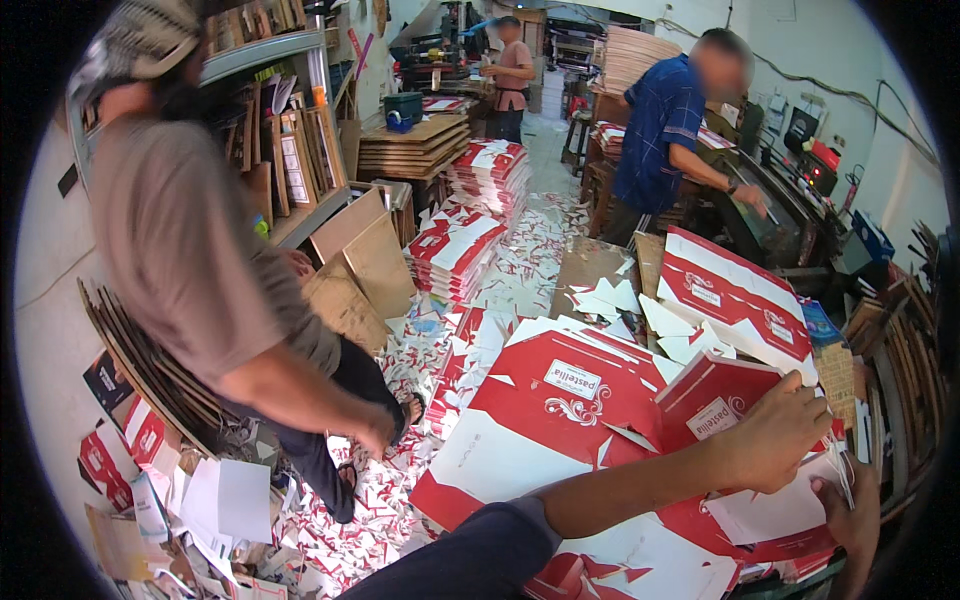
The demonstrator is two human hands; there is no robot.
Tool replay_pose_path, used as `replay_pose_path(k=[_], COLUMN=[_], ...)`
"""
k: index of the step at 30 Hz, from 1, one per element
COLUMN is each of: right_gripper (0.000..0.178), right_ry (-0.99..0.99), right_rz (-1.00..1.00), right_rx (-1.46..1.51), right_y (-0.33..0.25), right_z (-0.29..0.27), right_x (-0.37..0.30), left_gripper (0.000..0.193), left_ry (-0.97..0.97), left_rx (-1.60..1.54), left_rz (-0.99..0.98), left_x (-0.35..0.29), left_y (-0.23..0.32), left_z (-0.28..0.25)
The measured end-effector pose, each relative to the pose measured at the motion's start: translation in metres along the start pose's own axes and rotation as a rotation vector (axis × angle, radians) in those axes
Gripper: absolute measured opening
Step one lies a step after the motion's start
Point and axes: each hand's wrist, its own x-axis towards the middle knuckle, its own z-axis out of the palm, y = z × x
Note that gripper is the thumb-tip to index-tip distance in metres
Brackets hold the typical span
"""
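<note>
My left hand reaches across the printed card stack, its fingers closed at the upper edge of a red-and-white printed cardboard sheet. This sheet stands tilted up from the stack. My right hand is just below and to the right, its fingers curled by a thin silvery tool whose kind I cannot make out. Below my left hand a pale cardboard flap shows. Under both hands lies a large pile of red-and-white printed cardboard sheets, with torn offcuts on top.
A person in a brown shirt stands close on the left, bending. Another person in a blue shirt works at a machine, and a third stands farther back. Stacked sheets and wooden boards line the aisle; scraps cover the floor.
</note>
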Motion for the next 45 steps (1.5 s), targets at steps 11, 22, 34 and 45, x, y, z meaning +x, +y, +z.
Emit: replay_pose_path(k=[11,22,34,45], right_gripper=[0.041,0.033,0.03,0.046], right_ry=[-0.077,-0.538,-0.174,0.912], right_rz=[0.261,0.297,0.397,0.218], right_rx=[-0.02,0.131,1.214,1.067], right_y=[-0.02,0.04,0.105,0.078], right_z=[-0.008,-0.004,0.113,0.046], right_x=[-0.013,0.028,-0.012,0.015], left_gripper=[0.03,0.021,0.052,0.037], left_ry=[-0.057,-0.176,-0.158,-0.104], left_rx=[-0.008,-0.215,-0.392,-0.349], left_rz=[-0.027,0.038,0.031,0.059], left_x=[-0.01,-0.014,-0.015,-0.013], left_y=[0.0,-0.006,-0.011,-0.013], left_z=[-0.015,-0.043,-0.052,-0.038])
